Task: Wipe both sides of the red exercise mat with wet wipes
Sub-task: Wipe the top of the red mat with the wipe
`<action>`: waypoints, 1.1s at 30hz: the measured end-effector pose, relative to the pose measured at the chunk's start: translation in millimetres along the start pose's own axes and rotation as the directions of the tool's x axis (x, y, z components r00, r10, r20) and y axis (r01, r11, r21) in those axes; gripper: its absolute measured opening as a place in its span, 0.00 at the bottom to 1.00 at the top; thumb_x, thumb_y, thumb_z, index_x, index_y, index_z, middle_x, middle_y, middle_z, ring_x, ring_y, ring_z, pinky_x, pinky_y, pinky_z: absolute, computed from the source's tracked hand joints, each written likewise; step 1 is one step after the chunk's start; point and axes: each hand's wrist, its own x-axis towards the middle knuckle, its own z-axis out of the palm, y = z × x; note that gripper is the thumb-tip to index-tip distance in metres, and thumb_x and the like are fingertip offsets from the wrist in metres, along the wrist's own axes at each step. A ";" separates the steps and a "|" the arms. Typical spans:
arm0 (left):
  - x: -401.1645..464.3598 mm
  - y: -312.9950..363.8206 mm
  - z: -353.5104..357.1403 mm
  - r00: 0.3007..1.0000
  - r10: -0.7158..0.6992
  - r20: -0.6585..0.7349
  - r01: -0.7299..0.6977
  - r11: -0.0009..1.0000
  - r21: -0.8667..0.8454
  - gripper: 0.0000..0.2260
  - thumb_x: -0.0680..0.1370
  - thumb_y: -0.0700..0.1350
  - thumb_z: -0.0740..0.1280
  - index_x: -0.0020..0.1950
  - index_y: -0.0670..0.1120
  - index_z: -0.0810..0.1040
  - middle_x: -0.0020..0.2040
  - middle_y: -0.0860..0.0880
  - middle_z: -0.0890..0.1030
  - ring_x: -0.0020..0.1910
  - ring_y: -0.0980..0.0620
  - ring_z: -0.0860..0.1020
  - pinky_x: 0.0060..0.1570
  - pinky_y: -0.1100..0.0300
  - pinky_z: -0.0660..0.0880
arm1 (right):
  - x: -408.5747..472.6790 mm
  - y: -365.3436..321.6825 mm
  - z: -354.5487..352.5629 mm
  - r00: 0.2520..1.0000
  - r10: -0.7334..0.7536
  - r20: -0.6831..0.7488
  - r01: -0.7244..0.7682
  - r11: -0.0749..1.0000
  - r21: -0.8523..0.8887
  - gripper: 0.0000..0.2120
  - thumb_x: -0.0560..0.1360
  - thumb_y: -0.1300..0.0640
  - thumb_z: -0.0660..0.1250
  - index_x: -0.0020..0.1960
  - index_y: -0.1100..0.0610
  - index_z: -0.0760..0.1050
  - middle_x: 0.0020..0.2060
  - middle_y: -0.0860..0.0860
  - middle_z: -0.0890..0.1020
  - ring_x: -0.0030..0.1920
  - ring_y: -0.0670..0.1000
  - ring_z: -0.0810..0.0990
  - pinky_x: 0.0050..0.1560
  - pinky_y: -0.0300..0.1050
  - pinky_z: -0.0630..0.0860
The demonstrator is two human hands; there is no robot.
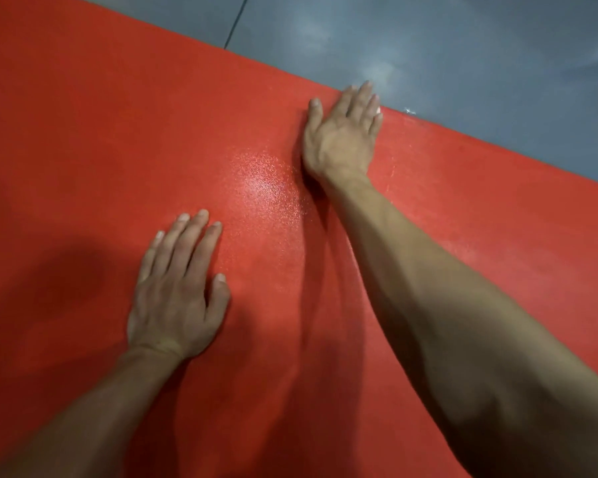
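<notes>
A white sliver shows under the right hand (342,132) near the little finger (perhaps a wipe, too hidden to tell). The red exercise mat (118,150) lies on the grey floor (463,46), cut off at the frame's edges. Both hands press flat, fingers straight; the left hand (176,291) grips nothing, nearer the body.

One view only — the head camera looks forward and steeply down, close above the red mat (118,150), which fills most of the wide-angle frame. The mat's far edge runs tilted from upper left to right — beyond it lies grey floor (463,46).
</notes>
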 end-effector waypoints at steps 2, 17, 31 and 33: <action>-1.2 0.3 -0.3 1.000 -0.003 -0.001 0.003 1.000 0.004 0.30 0.78 0.50 0.57 0.81 0.43 0.66 0.82 0.45 0.63 0.82 0.45 0.59 0.81 0.47 0.50 | -11.4 -27.8 3.8 0.992 -0.111 0.056 0.112 0.994 -0.014 0.35 0.85 0.41 0.44 0.83 0.64 0.46 0.82 0.61 0.46 0.82 0.59 0.44 0.81 0.54 0.41; -0.2 0.5 -1.1 1.000 0.000 -0.010 0.000 1.000 0.003 0.30 0.79 0.50 0.58 0.80 0.43 0.66 0.82 0.45 0.63 0.82 0.45 0.59 0.81 0.46 0.51 | -34.0 -31.8 9.2 0.949 -0.302 0.090 0.309 0.947 -0.090 0.34 0.85 0.39 0.42 0.83 0.59 0.46 0.83 0.56 0.45 0.83 0.55 0.44 0.81 0.56 0.40; -0.4 1.3 -1.1 1.000 -0.007 -0.004 0.007 1.000 -0.003 0.30 0.79 0.51 0.56 0.81 0.43 0.65 0.82 0.45 0.62 0.82 0.45 0.58 0.81 0.47 0.50 | -52.4 4.7 10.0 0.978 -0.207 0.027 0.209 0.975 -0.080 0.34 0.85 0.40 0.42 0.84 0.58 0.45 0.83 0.55 0.45 0.83 0.53 0.43 0.81 0.56 0.40; 0.3 0.5 -0.6 1.000 -0.011 -0.009 0.011 1.000 0.000 0.30 0.79 0.51 0.56 0.81 0.43 0.65 0.82 0.45 0.62 0.82 0.45 0.58 0.81 0.47 0.50 | -46.7 30.7 7.2 0.996 -0.079 -0.036 0.076 0.995 -0.071 0.34 0.85 0.40 0.43 0.83 0.60 0.46 0.83 0.56 0.46 0.83 0.54 0.44 0.81 0.57 0.41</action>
